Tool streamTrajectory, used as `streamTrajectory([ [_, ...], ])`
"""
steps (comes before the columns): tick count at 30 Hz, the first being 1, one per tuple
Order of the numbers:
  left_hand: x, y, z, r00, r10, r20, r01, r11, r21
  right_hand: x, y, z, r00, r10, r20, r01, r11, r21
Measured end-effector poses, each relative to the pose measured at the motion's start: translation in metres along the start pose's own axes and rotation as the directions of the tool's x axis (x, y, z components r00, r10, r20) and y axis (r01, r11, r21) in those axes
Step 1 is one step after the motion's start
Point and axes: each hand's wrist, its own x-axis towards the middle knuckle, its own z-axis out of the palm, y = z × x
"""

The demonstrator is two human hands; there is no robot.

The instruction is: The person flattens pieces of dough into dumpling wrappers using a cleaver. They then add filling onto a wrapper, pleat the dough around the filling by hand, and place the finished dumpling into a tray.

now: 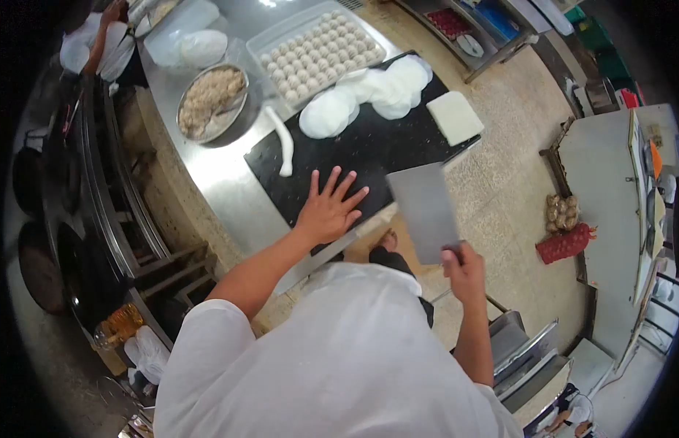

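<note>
My left hand (326, 212) lies with fingers spread over the near edge of the black board (369, 153), holding nothing. My right hand (465, 271) is closed round the handle of a wide cleaver (423, 208), whose blade points away from me beside the board's near right side. A strip of white dough (282, 142) rests at the board's left. Thin white dough rounds (328, 113) overlap along its far side. At the right corner sits a square white slab (455, 118).
A tray (255, 47) of many small dough balls stands beyond the board. Left of it are a metal bowl (244, 109) of filling and a bagged white lump (203, 47). Another person (98, 40) is at the far left. A red net bag (564, 244) lies at right.
</note>
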Motion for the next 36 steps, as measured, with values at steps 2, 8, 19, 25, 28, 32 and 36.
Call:
streamTrajectory([
  [2, 0.026, 0.004, 0.002, 0.995, 0.036, 0.097, -0.034, 0.999, -0.024, 0.015, 0.000, -0.019, 0.995, 0.018, -0.096, -0.006, 0.992, 0.128],
  [8, 0.062, 0.011, 0.011, 0.978, 0.097, 0.183, -0.097, 0.995, -0.009, 0.196, 0.027, 0.007, 0.966, 0.183, -0.184, -0.006, 0.726, 0.688],
  [19, 0.035, -0.005, 0.002, 0.922, 0.325, 0.211, -0.280, 0.936, -0.215, 0.068, 0.032, 0.119, 0.925, -0.060, 0.376, 0.113, 0.986, -0.120],
  [25, 0.104, -0.027, 0.016, 0.923, 0.365, 0.122, -0.352, 0.929, -0.118, 0.136, -0.001, 0.086, 0.870, 0.201, 0.451, -0.117, 0.971, -0.208],
  [28, 0.122, -0.030, 0.011, 0.922, 0.384, 0.042, -0.380, 0.921, -0.085, 0.131, -0.022, 0.083, 0.882, 0.235, 0.409, -0.159, 0.965, -0.210],
  [32, 0.064, -0.013, 0.015, 0.780, 0.601, 0.174, -0.557, 0.793, -0.246, 0.048, 0.032, 0.117, 0.911, 0.050, 0.408, 0.013, 0.989, -0.150],
  [36, 0.067, -0.007, 0.019, 0.760, 0.640, 0.116, -0.569, 0.741, -0.356, 0.041, 0.022, 0.137, 0.963, 0.173, 0.208, -0.132, 0.971, -0.199],
])
